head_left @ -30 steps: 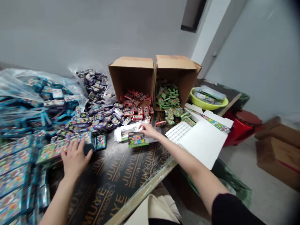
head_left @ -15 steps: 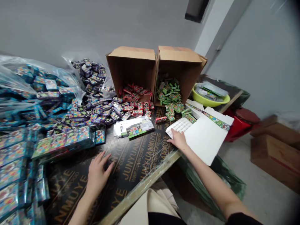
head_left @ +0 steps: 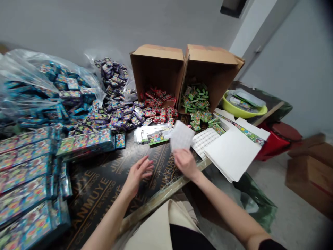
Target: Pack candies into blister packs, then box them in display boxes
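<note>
Pinching a white plastic blister tray (head_left: pixel 181 136) upright in the right grip (head_left: pixel 185 163), just above the edge of the black printed plywood surface (head_left: pixel 96 194). Left grip (head_left: pixel 137 175) open and empty, fingers loosely curled, hovering over the surface just left of the right grip. Ahead of the right grip, a flat pile of printed cards (head_left: pixel 153 136); to its right, a stack of similar blister trays (head_left: pixel 204 140) beside white card sheets (head_left: pixel 231 152). Farther ahead, two tipped cardboard boxes (head_left: pixel 156 69) with red packets (head_left: pixel 158 113) and green packets (head_left: pixel 195 99) spilling out. Well left of the left grip, rows of foil packs (head_left: pixel 26 180).
</note>
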Tool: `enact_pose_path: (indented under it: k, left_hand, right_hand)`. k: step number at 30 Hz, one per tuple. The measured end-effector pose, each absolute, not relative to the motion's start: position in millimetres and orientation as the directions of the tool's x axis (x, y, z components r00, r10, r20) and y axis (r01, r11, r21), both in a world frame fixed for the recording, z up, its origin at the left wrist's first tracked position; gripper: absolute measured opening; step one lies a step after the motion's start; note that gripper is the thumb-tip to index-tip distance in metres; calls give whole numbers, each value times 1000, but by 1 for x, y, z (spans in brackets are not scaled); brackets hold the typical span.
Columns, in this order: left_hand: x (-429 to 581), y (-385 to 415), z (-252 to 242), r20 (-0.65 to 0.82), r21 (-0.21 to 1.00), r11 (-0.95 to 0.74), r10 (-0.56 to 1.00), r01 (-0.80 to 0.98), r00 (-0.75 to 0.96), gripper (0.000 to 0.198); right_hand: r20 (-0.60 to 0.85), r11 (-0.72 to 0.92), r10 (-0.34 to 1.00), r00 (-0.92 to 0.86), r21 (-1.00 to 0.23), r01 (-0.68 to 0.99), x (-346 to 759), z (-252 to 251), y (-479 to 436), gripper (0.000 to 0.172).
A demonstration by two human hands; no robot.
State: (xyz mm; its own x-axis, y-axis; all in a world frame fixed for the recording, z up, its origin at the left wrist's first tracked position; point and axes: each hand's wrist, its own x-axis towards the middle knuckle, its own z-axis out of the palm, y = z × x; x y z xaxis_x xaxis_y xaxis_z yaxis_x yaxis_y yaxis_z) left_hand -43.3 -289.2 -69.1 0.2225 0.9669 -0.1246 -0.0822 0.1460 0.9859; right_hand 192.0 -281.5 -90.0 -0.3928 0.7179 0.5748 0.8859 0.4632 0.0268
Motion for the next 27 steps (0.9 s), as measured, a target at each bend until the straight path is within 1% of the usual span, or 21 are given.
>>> enact_pose_path:
  k: [1, 2, 3, 4, 5, 6, 7, 8, 9, 10, 11, 12, 13, 15, 18, 19, 20, 21, 23, 25, 27]
  left_hand:
    - [-40, -291, -70, -183, 958, 227, 955, -177, 232, 57]
    - [-37, -292, -72, -211, 933, 263, 953, -246, 218, 56]
    - [-37, -294, -75, -215, 918, 262, 960, -299, 180, 53]
    - [-39, -295, -78, -203, 910, 233, 972, -342, 122, 50]
    - [-42, -296, -81, -183, 904, 193, 981, -382, 63, 47]
    - [-47, -297, -83, -166, 894, 157, 986, -419, 16, 45]
    - [-53, -299, -84, -155, 884, 137, 988, -446, -4, 44]
    - [-60, -300, -84, -149, 877, 134, 989, -462, 3, 44]
    - [-66, -303, -83, -143, 872, 138, 989, -470, 24, 44]
    - [-72, -305, -83, -137, 870, 144, 989, -472, 50, 45]
    - [-77, -307, -81, -130, 869, 154, 988, -469, 84, 46]
    - [-80, -309, -80, -121, 870, 161, 986, -466, 116, 48]
    - [-83, -311, -80, -104, 872, 156, 985, -465, 137, 51]
    - [-85, -313, -80, -59, 878, 104, 992, -467, 109, 66]
    - [-87, -316, -82, -19, 908, 3, 999, -419, -34, 102]
    - [-87, -317, -84, -13, 918, -13, 998, -397, -61, 109]
    - [-88, -317, -85, -8, 926, -16, 998, -378, -62, 110]
    - [-89, -317, -87, -3, 931, -14, 999, -364, -45, 103]
    - [-90, -316, -88, -5, 944, 4, 1000, -329, -2, 71]
    - [-92, -315, -89, -17, 964, 13, 1000, -267, -9, 41]
    - [-92, -313, -87, -4, 979, -9, 998, -203, -65, 29]
  right_hand:
    - [571, 638, 604, -557, 73, 767, 174, -90, -289, 21]
    - [556, 760, 492, -670, 101, 642, 159, -89, -295, 20]
    - [551, 820, 429, -716, 96, 565, 147, -87, -301, 18]
    - [573, 833, 428, -699, 51, 551, 138, -85, -304, 17]
    - [618, 806, 485, -619, -41, 590, 134, -83, -306, 20]
    - [656, 747, 575, -489, -179, 640, 132, -81, -306, 29]
    - [655, 672, 674, -342, -350, 652, 132, -79, -304, 40]
    - [600, 590, 769, -220, -534, 605, 132, -78, -301, 50]
    - [505, 511, 848, -160, -701, 498, 133, -77, -298, 58]
    - [388, 426, 905, -176, -833, 353, 132, -77, -294, 63]
    - [281, 333, 927, -247, -921, 203, 131, -77, -291, 68]
    - [207, 244, 920, -333, -967, 73, 129, -77, -289, 70]
    - [166, 173, 902, -398, -985, -20, 126, -77, -287, 71]
    - [149, 114, 893, -425, -988, -107, 120, -77, -286, 63]
    - [147, 120, 922, -358, -988, -95, 117, -77, -285, 43]
    - [138, 118, 927, -349, -990, -80, 117, -76, -284, 40]
    - [131, 114, 929, -347, -991, -68, 117, -76, -283, 38]
    - [120, 107, 928, -353, -993, -58, 118, -76, -283, 38]
    - [95, 88, 928, -359, -995, -36, 120, -76, -282, 39]
    - [70, 71, 940, -334, -997, -7, 121, -76, -281, 41]
    - [52, 62, 957, -284, -998, 27, 121, -76, -282, 42]
